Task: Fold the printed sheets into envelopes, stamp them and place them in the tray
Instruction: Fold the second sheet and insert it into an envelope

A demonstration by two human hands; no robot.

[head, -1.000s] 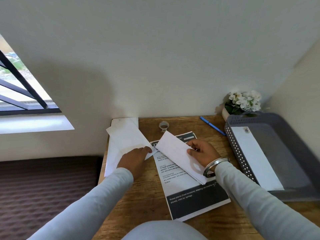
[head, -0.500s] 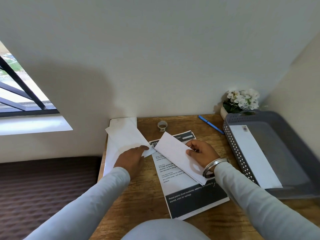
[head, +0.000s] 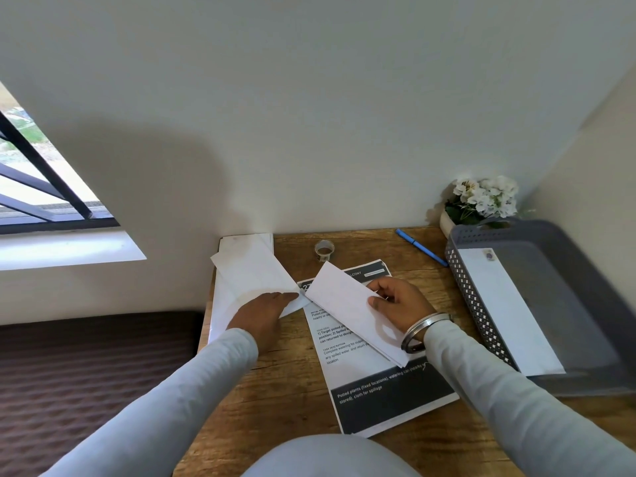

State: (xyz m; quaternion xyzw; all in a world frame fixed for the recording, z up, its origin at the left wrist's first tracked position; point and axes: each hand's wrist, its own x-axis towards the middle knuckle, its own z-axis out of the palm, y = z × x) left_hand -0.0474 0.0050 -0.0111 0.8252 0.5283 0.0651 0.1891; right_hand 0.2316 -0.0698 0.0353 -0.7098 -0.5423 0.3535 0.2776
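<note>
Right hand (head: 399, 304) pinches a folded sheet (head: 346, 309) over a printed sheet (head: 364, 376) on the surface (head: 275, 390). Left hand (head: 263, 311), fingers straight, presses an envelope (head: 254, 273). Tray (head: 471, 297) holds 1 stamped envelope (head: 502, 304).

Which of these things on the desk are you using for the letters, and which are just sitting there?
For the job: folded sheet, envelope under the left hand, envelope stack, printed sheet, grey tray, stamped envelope inside it.
Just lying about: blue pen, tape roll, potted flowers.
</note>
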